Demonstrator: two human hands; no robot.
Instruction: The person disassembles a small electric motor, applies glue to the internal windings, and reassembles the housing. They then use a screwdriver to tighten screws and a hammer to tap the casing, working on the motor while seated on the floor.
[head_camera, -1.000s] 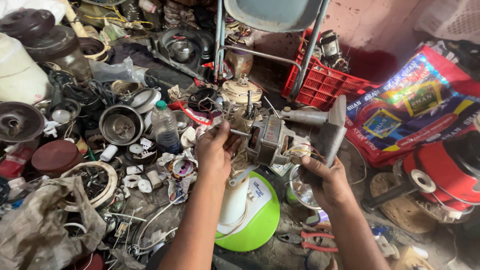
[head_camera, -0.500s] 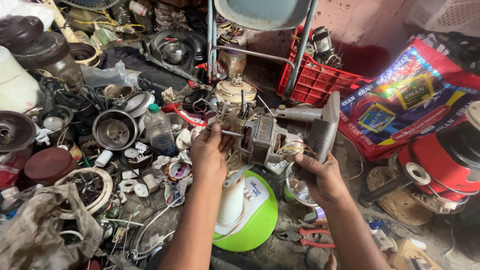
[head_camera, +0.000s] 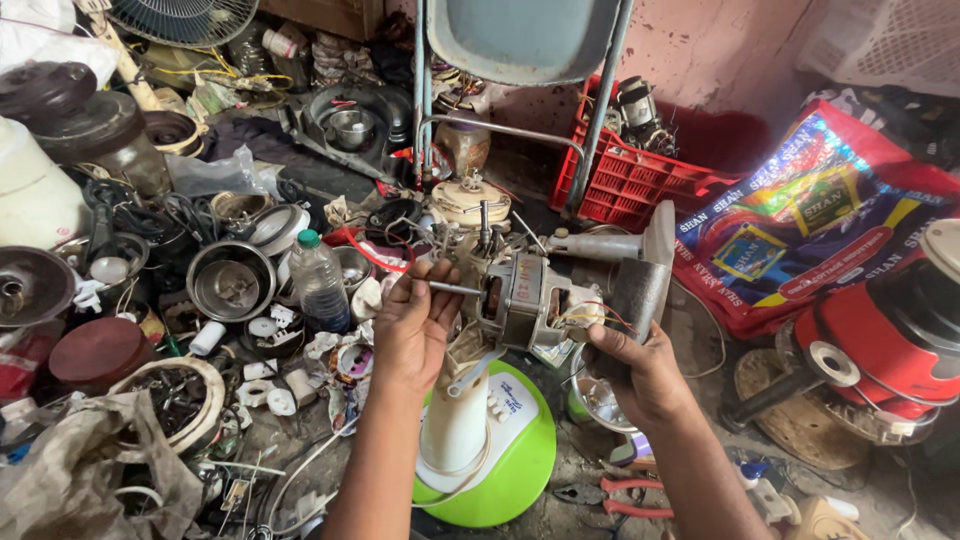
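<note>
Motor (head_camera: 530, 300) held between left hand (head_camera: 415, 325) and right hand (head_camera: 640, 375).

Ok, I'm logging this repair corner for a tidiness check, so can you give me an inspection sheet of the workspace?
Surface: dirty floor, mostly covered.
Job's things: fan motor held above a white stand on a green base.
Clutter: plastic bottle, metal bowls, red crate, red-handled pliers.
Grippers: left hand pinches the motor shaft; right hand holds the motor's rear end.
Cables: thin coloured wires at the motor; loose cords on the floor.
Surroundings: pink wall, chair legs, printed sack.
</note>
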